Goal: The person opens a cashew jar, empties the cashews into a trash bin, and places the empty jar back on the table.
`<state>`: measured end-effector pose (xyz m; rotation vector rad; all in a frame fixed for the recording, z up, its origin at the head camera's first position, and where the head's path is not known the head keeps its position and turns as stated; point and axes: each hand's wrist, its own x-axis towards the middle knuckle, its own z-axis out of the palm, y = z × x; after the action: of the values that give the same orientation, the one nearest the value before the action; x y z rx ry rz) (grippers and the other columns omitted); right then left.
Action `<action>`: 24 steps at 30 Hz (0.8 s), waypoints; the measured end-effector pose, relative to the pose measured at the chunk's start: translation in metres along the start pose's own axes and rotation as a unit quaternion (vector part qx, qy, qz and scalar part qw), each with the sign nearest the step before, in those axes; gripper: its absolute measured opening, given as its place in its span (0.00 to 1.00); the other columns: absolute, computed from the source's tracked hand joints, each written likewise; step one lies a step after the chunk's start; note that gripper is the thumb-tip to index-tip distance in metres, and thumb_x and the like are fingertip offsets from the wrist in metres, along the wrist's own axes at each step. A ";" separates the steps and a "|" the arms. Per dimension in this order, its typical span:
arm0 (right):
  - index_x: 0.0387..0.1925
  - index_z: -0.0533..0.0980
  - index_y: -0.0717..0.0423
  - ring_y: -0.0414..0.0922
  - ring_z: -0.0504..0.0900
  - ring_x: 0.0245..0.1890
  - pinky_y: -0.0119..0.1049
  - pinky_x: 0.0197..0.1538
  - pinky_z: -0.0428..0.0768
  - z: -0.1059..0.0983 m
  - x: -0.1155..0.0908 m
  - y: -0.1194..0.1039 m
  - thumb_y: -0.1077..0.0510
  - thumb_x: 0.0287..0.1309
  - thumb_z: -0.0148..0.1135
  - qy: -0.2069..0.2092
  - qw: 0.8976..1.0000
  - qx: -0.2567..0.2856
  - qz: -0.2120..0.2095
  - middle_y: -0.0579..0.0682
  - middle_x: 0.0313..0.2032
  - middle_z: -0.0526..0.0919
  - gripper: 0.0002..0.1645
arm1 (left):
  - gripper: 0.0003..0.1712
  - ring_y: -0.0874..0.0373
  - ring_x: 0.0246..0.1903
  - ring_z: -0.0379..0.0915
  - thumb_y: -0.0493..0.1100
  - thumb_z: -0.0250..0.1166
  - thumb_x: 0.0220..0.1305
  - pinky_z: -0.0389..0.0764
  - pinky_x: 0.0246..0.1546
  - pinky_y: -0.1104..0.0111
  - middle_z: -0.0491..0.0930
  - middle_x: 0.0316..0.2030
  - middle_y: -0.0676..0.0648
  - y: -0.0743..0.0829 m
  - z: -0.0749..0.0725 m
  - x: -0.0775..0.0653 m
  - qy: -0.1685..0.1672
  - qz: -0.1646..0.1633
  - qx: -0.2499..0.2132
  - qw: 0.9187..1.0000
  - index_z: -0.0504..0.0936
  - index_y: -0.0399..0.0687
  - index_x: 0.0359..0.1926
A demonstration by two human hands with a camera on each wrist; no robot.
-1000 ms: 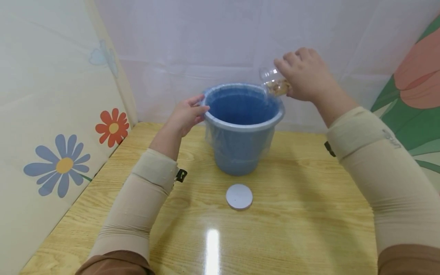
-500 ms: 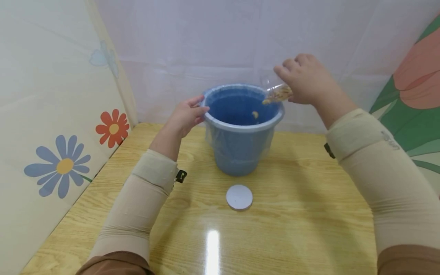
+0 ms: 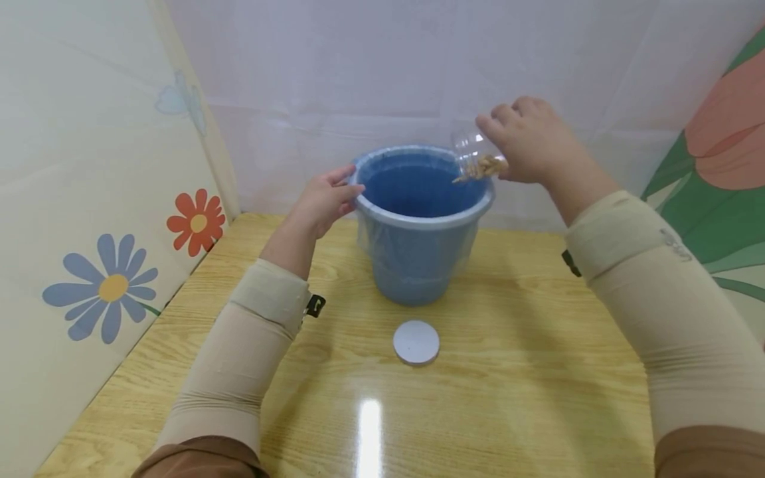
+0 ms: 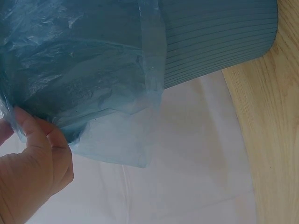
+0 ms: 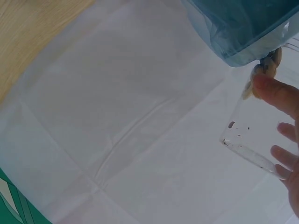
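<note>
A blue bucket [image 3: 418, 262] stands upright on the table, with a thin see-through plastic liner [image 4: 117, 140] folded over its rim. My left hand [image 3: 321, 201] grips the rim on the left, thumb and fingers pinching it through the liner. Over the right side of the opening, my right hand [image 3: 528, 143] holds a clear jar [image 5: 243, 144] tilted, mouth toward the bucket. Small tan nut-like pieces [image 3: 485, 166] lie along the jar's lower side, some at its mouth. Dark specks show near the jar's base in the right wrist view. The bucket's bottom is hidden.
A round white lid [image 3: 416, 342] lies flat on the wooden table [image 3: 508, 398] in front of the bucket. Pale cloth [image 3: 335, 73] hangs close behind, and a flower-printed panel [image 3: 89, 166] stands along the left edge.
My right hand has lowered slightly with the tilted jar. Tan pieces have slid toward its mouth, one falling into the bucket half a second ago. My left hand has stayed on the rim.
</note>
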<state>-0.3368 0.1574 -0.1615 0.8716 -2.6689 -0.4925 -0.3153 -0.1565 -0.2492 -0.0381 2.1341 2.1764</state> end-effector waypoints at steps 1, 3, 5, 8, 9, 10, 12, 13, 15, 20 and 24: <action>0.68 0.49 0.58 0.69 0.55 0.59 0.63 0.64 0.49 0.000 0.000 0.000 0.51 0.42 0.71 0.001 1.000 0.000 0.000 0.67 0.61 0.59 0.56 | 0.35 0.57 0.59 0.63 0.35 0.60 0.61 0.75 0.50 0.72 0.55 0.68 0.49 0.000 0.000 0.000 0.000 0.000 -0.001 1.000 0.59 0.53 0.67; 0.67 0.50 0.58 0.69 0.55 0.59 0.63 0.64 0.50 0.000 0.000 0.000 0.51 0.42 0.71 0.004 1.000 0.000 0.001 0.67 0.61 0.59 0.56 | 0.35 0.57 0.59 0.63 0.34 0.60 0.61 0.75 0.50 0.72 0.55 0.68 0.49 0.000 0.000 0.000 0.001 -0.001 -0.002 1.000 0.59 0.53 0.67; 0.67 0.50 0.58 0.69 0.55 0.59 0.63 0.64 0.50 0.000 0.000 0.000 0.51 0.42 0.72 0.005 1.000 -0.001 0.002 0.67 0.61 0.59 0.56 | 0.35 0.57 0.59 0.63 0.34 0.60 0.61 0.75 0.50 0.72 0.55 0.68 0.48 0.000 0.000 0.000 0.001 0.000 -0.001 1.000 0.59 0.54 0.67; 0.67 0.50 0.58 0.69 0.55 0.59 0.62 0.64 0.50 0.001 0.000 0.000 0.51 0.41 0.72 0.007 1.000 -0.004 0.003 0.67 0.61 0.59 0.56 | 0.35 0.57 0.59 0.63 0.35 0.60 0.61 0.75 0.50 0.72 0.54 0.68 0.48 0.000 0.001 -0.001 0.002 -0.001 -0.001 1.000 0.59 0.54 0.67; 0.67 0.50 0.59 0.68 0.56 0.58 0.63 0.63 0.50 0.001 0.000 0.000 0.51 0.41 0.72 0.009 1.000 -0.005 0.002 0.67 0.60 0.60 0.56 | 0.35 0.57 0.59 0.63 0.35 0.60 0.61 0.75 0.50 0.72 0.54 0.68 0.48 0.000 0.001 -0.001 0.002 0.000 0.001 1.000 0.59 0.54 0.67; 0.67 0.50 0.59 0.68 0.56 0.58 0.63 0.63 0.50 0.001 0.000 0.000 0.51 0.41 0.72 0.010 1.000 -0.006 0.002 0.67 0.60 0.60 0.56 | 0.35 0.57 0.59 0.63 0.35 0.60 0.61 0.75 0.50 0.72 0.54 0.68 0.48 0.000 0.001 -0.001 0.002 0.000 0.002 1.000 0.59 0.54 0.67; 0.67 0.50 0.59 0.69 0.56 0.58 0.63 0.63 0.51 0.001 0.000 0.000 0.51 0.42 0.72 0.012 1.000 -0.006 0.002 0.67 0.60 0.60 0.56 | 0.35 0.57 0.59 0.63 0.35 0.60 0.61 0.75 0.50 0.72 0.54 0.68 0.48 0.001 0.001 -0.001 0.002 -0.001 0.005 1.000 0.59 0.55 0.67; 0.67 0.50 0.59 0.69 0.56 0.58 0.63 0.63 0.50 0.001 0.000 0.000 0.51 0.42 0.72 0.012 1.000 -0.007 0.003 0.67 0.60 0.60 0.56 | 0.35 0.57 0.59 0.64 0.35 0.60 0.61 0.75 0.50 0.72 0.55 0.68 0.48 0.001 0.001 -0.001 0.002 0.000 0.006 1.000 0.59 0.55 0.67; 0.67 0.51 0.59 0.68 0.56 0.58 0.63 0.63 0.50 0.001 0.000 0.000 0.52 0.42 0.72 0.013 1.000 -0.007 0.004 0.67 0.60 0.60 0.55 | 0.35 0.57 0.59 0.64 0.36 0.60 0.61 0.75 0.50 0.72 0.55 0.68 0.48 0.001 0.001 -0.001 0.002 -0.001 0.010 1.000 0.59 0.55 0.67; 0.66 0.52 0.59 0.68 0.57 0.58 0.62 0.64 0.49 0.002 0.000 -0.001 0.54 0.41 0.72 0.012 1.000 -0.019 0.001 0.68 0.60 0.61 0.54 | 0.35 0.58 0.60 0.62 0.36 0.59 0.61 0.74 0.52 0.71 0.54 0.68 0.49 0.001 0.000 -0.001 0.002 -0.001 0.009 1.000 0.59 0.55 0.67; 0.64 0.53 0.60 0.68 0.57 0.59 0.61 0.65 0.48 0.003 0.000 -0.002 0.55 0.41 0.72 0.013 0.999 -0.033 -0.010 0.68 0.59 0.61 0.52 | 0.35 0.58 0.60 0.62 0.36 0.59 0.61 0.74 0.52 0.70 0.53 0.68 0.50 0.001 0.000 -0.002 0.000 0.000 0.009 1.000 0.59 0.55 0.68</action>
<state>-0.3369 0.1564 -0.1652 0.8800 -2.6074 -0.5652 -0.3136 -0.1563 -0.2483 -0.0380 2.1525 2.1570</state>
